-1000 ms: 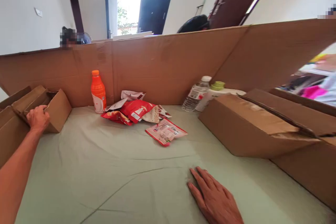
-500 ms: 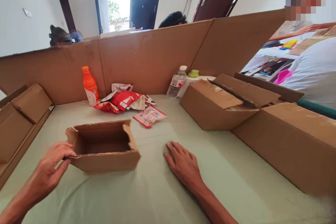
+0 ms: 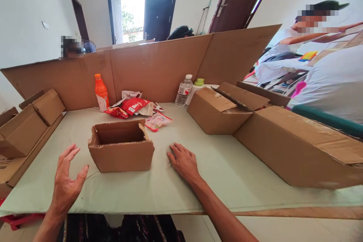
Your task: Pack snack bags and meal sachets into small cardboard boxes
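A small open-topped cardboard box [image 3: 121, 157] with ragged edges stands upright on the pale green tablecloth [image 3: 136, 193]. Just left of it, my left hand [image 3: 68, 177] is raised with thumb and fingers apart, holding nothing and not touching the box. To the box's right, my right hand [image 3: 183, 160] lies palm down on the cloth, fingers stretched out and nothing in them. Behind the box are a pink-and-white packet [image 3: 157, 121] and a heap of red snack packets [image 3: 133, 106]. An orange drink bottle [image 3: 101, 92] stands beside the heap.
Larger cardboard boxes [image 3: 283, 140] line the right side, and more cardboard boxes [image 3: 25, 128] sit at the left. A clear water bottle [image 3: 183, 91] and a white bottle with a green cap [image 3: 195, 90] stand at the back before a cardboard screen [image 3: 159, 60]. A person [image 3: 295, 41] is beyond it.
My left hand has let go of the box's left edge and opened beside it. The box now stands squarer to me. My right hand stays flat on the cloth. The camera view has shifted.
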